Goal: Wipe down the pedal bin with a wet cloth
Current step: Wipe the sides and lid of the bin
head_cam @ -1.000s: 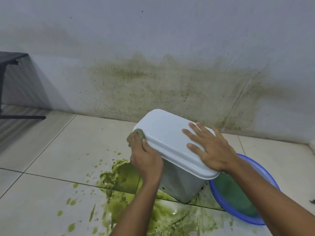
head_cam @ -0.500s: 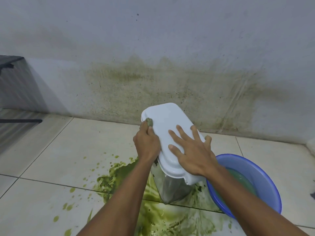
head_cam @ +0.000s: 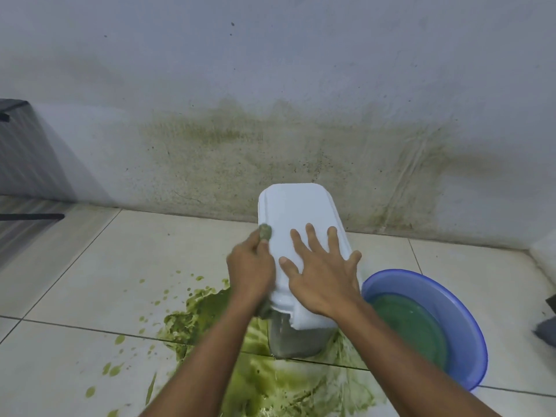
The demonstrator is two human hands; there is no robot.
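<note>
The pedal bin [head_cam: 298,338] stands on the tiled floor, grey-bodied under a white lid [head_cam: 296,212] whose long side now points away from me. My left hand [head_cam: 251,270] presses a green-stained wet cloth [head_cam: 266,231] against the lid's left edge; only a wad of cloth shows above the fingers and a bit below the wrist. My right hand [head_cam: 323,272] lies flat on the lid with fingers spread, holding nothing.
A blue basin [head_cam: 451,296] of green-tinted water sits right of the bin, touching close. Green slime [head_cam: 210,314] is spilled on the tiles left of and in front of the bin. The wall behind is stained green. A dark furniture frame [head_cam: 18,164] stands far left.
The bin has turned, so its lid now runs lengthwise away from me. My left hand with the cloth has slid along the lid's left edge; my right hand stayed flat on top.
</note>
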